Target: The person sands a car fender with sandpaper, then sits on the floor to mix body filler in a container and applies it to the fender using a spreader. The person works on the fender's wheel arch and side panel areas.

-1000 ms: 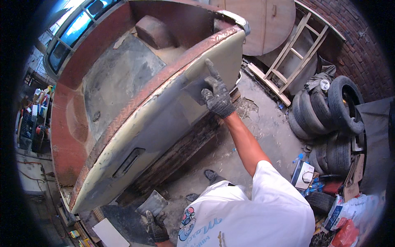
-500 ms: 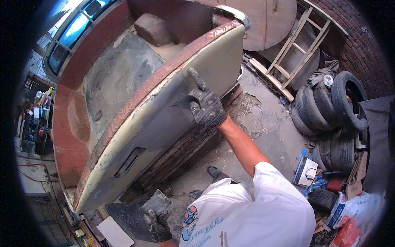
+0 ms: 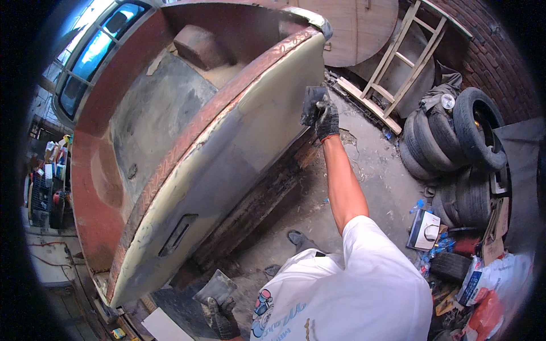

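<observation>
A flat dark spreader (image 3: 309, 101) is held in the right hand (image 3: 326, 118), at about 1 o'clock from the middle of the view. Its lower end is gripped by gloved fingers, and its wide part is pointed toward 11 o'clock from that hand. A thin grey plate (image 3: 216, 287) is held by its bottom edge in the left hand (image 3: 220, 319), near 7 o'clock; the plate is seen at 12 o'clock from that hand. The two hands are kept well apart.

The pale curved panel (image 3: 250, 142) of the truck bed (image 3: 170, 102) is found at 8 to 9 o'clock from the right hand and up at 12 o'clock from the left. Whether the panel is touched by the spreader cannot be told.

The spreader and plate can be judged light and thin, and perhaps a bit bendy. Both are best held at the end away from the working edge, where fingers are less likely to be smeared. The panel is probably stiff and heavy, so it is better left where it is.
</observation>
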A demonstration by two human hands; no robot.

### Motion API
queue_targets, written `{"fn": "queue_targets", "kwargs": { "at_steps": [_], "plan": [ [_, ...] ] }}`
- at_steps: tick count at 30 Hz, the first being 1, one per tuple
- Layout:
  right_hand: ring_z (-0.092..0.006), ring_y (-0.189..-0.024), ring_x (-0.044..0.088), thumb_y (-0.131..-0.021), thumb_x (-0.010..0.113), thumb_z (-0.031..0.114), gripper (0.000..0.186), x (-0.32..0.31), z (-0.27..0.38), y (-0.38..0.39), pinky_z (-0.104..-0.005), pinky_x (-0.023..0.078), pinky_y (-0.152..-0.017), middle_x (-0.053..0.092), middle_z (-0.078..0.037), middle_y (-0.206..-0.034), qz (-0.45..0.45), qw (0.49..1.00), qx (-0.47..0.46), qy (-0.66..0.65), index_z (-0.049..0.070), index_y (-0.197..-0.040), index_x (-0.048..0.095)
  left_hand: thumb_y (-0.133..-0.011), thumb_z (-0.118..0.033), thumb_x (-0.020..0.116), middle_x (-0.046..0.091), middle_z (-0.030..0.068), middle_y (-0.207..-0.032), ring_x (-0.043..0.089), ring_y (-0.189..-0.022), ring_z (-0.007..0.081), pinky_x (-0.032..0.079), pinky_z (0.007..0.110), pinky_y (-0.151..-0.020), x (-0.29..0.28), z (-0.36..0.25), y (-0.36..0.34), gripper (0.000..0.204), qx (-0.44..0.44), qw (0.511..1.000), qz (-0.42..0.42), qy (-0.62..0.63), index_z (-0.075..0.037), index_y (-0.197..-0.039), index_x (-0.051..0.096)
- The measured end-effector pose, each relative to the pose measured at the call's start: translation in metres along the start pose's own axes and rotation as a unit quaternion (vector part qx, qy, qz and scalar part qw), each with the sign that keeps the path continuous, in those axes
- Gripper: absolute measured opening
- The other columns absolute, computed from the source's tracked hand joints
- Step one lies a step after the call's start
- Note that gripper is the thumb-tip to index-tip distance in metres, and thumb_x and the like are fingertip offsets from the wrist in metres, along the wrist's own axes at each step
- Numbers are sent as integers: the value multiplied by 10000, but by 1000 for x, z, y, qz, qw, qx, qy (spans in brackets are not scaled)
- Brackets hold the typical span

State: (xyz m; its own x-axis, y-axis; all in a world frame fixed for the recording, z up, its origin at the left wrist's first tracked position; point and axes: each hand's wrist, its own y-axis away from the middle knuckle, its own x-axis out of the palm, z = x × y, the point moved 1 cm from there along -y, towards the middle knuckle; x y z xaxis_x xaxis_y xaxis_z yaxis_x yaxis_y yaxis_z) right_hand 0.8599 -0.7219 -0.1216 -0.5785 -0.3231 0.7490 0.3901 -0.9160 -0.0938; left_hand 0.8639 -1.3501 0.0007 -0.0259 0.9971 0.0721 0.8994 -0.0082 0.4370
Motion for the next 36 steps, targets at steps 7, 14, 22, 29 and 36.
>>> {"fn": "queue_targets", "kwargs": {
  "at_steps": [7,14,22,29,36],
  "plan": [
    [-176,-807,607,-734,492,103,310,-49,-43,-26,-328,534,-772,612,-11,-902,-69,997,6,35,74,-1022,600,-918,-272,581,611,124,-1031,638,-640,241,563,334,-532,-3,-5,-8,427,-5,1000,9,-19,-98,-1282,442],
    [-168,-774,594,-709,468,76,390,-45,-39,-19,-321,532,-758,599,-4,-863,-111,992,46,30,64,-1076,598,-918,-255,582,610,124,-1051,644,-694,264,569,359,-554,-17,1,-17,410,-8,999,11,-34,-118,-1280,449],
    [-229,-862,629,-685,429,100,419,-52,-30,12,-359,533,-780,658,-76,-986,-43,991,28,-124,45,-1058,611,-912,-227,590,612,125,-1064,647,-690,281,576,373,-554,-28,11,-25,397,-21,999,12,-29,-112,-1271,464],
    [-175,-721,569,-678,511,67,63,-76,-66,12,-286,496,-733,553,-1,-740,-152,980,83,-95,103,-727,527,-906,-252,600,575,109,-1146,633,-794,269,570,388,-603,2,-8,-4,477,-23,995,32,-87,-116,-1325,417],
    [-148,-823,568,-850,600,172,252,-30,-32,128,-322,511,-725,563,6,-931,-123,982,120,-75,107,-1088,550,-939,-213,556,516,49,-1187,508,-1016,139,446,290,-862,19,-12,-6,495,1,998,34,-49,-7,-1356,388]
  ]
}}
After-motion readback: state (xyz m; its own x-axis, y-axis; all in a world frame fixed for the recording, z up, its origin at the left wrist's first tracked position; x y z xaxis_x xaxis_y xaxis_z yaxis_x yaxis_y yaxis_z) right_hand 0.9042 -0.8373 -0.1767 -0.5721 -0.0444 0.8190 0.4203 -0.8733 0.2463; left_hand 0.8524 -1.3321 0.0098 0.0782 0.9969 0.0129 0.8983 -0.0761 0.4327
